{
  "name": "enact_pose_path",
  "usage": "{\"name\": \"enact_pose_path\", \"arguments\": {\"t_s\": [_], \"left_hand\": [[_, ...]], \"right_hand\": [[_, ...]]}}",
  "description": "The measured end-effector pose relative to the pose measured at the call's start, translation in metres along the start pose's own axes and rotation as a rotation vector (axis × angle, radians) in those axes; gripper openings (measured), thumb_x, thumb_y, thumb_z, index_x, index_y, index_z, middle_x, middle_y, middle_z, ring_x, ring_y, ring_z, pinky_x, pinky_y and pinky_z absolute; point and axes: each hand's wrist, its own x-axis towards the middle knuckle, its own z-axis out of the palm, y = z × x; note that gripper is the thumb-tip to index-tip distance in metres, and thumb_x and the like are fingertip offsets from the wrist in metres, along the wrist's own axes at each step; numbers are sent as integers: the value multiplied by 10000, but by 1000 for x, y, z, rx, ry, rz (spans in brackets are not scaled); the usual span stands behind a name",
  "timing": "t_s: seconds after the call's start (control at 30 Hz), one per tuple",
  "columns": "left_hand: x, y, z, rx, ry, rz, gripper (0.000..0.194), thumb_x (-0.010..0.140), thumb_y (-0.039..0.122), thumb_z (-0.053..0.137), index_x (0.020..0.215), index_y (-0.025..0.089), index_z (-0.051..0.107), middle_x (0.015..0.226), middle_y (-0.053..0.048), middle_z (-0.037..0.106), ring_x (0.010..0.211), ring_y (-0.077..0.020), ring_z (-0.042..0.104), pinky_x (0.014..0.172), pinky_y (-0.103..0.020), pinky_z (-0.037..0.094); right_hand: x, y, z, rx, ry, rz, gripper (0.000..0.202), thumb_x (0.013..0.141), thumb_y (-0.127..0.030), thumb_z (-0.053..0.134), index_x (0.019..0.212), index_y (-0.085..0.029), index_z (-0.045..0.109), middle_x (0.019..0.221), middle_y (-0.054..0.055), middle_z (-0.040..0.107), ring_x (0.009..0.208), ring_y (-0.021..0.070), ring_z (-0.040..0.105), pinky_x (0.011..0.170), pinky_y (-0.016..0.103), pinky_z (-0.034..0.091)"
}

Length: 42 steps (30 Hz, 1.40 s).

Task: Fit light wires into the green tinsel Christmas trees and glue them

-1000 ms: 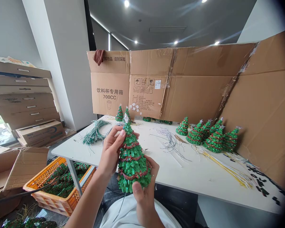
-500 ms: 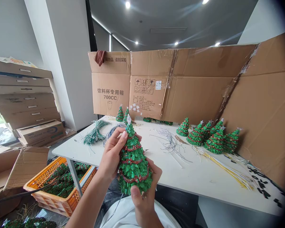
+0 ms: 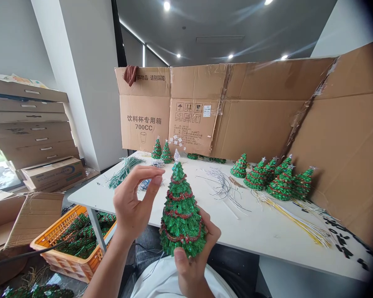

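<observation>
A green tinsel tree with red garlands and a pale, pointed topper stands upright over my lap, in front of the table edge. My right hand is wrapped round its base, thumb in front and fingers along the right side. To the left of the tree, apart from it, is my left hand, its thumb and forefinger tips brought close together. Whether something small is between those tips cannot be made out.
On the white table are several small trees, loose wires, green strands and black pieces. Cardboard panels stand behind. An orange crate holds green tinsel at the lower left.
My left hand has let go of the tree's upper part and moved left. The tree has shifted slightly right, still in my right hand, and its topper now shows upright.
</observation>
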Motion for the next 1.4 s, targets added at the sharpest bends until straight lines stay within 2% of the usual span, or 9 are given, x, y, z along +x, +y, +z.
{"name": "enact_pose_path", "arguments": {"t_s": [0.1, 0.2, 0.5, 0.8, 1.13, 1.3, 1.4], "left_hand": [[3, -1, -7, 180, -77, 225, 175, 962, 93, 763, 1058, 233, 803, 962, -43, 794, 899, -206, 734, 802, -346, 586], [5, -2, -10, 300, -149, 305, 222, 964, 27, 740, 1063, 222, 777, 951, -18, 777, 864, -160, 718, 790, -308, 576], [7, -1, -11, 391, -208, 385, 218, 981, -2, 712, 1069, 195, 739, 949, -3, 750, 865, -115, 698, 801, -245, 553], [2, -1, -7, 456, -232, 372, 191, 1020, 12, 656, 1081, 191, 686, 978, -8, 719, 885, -114, 666, 823, -240, 527], [-1, 4, -3, 461, -214, 278, 160, 1036, 54, 647, 1045, 204, 701, 944, 5, 725, 850, -118, 667, 793, -249, 531], [1, 5, -3, 331, -213, 92, 77, 1016, 153, 720, 987, 213, 758, 900, 5, 744, 806, -128, 681, 771, -257, 571], [0, 1, -1, 152, -222, -101, 53, 1015, 245, 743, 986, 221, 780, 929, -17, 759, 850, -152, 707, 795, -272, 602]], "right_hand": [[0, 2, -2, -16, -15, -49, 699, 979, -536, 723, 1547, -296, 393, 1529, 157, 439, 1363, 367, 523, 1052, 586, 509], [0, 4, -2, -9, -11, -79, 696, 976, -511, 728, 1545, -281, 401, 1518, 163, 452, 1354, 359, 518, 1042, 577, 511], [2, 3, -1, 5, -25, -118, 683, 972, -487, 733, 1532, -261, 414, 1492, 175, 474, 1315, 353, 539, 1019, 574, 523], [2, 8, -5, -23, -47, -133, 667, 983, -486, 718, 1528, -257, 410, 1496, 179, 460, 1331, 351, 508, 1029, 576, 516], [1, 9, -5, -56, -42, -153, 698, 962, -433, 736, 1547, -266, 394, 1501, 173, 446, 1319, 340, 516, 1011, 565, 530], [-2, 11, -8, -56, -28, -105, 677, 962, -499, 731, 1517, -268, 420, 1474, 168, 469, 1312, 347, 523, 1008, 563, 525], [-4, 12, -9, -52, 5, -49, 668, 975, -569, 696, 1505, -272, 419, 1456, 161, 482, 1287, 349, 541, 1015, 581, 511]]}}
